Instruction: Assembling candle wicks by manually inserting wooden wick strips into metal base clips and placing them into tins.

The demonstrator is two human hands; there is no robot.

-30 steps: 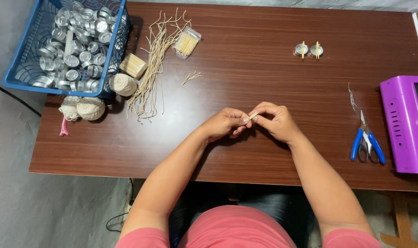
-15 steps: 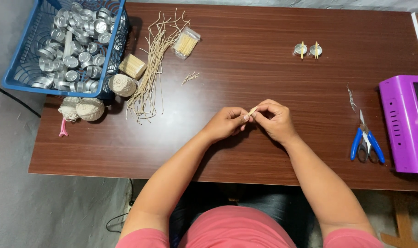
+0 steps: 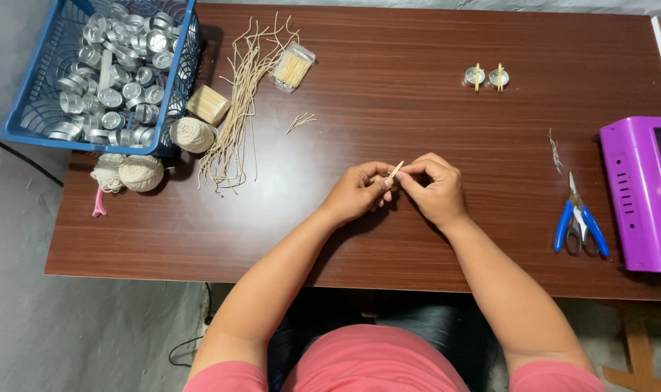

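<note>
bare table (image 3: 388,239) surrounds both hands, open to the far centre. far left is blocked by the blue basket (image 3: 33,123), twine balls (image 3: 142,172) and loose strings (image 3: 236,109). right side is obstructed by scissors (image 3: 579,226) and the purple box (image 3: 635,196). two small cups (image 3: 487,76) stand far right.

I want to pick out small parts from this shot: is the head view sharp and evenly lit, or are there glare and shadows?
Head view: sharp overall, evenly lit. Soft sheen on the brown table; bright glints on the metal cups in the blue basket. Faint shadows under the left hand and right hand; the small stick they pinch is tiny but readable.
</note>
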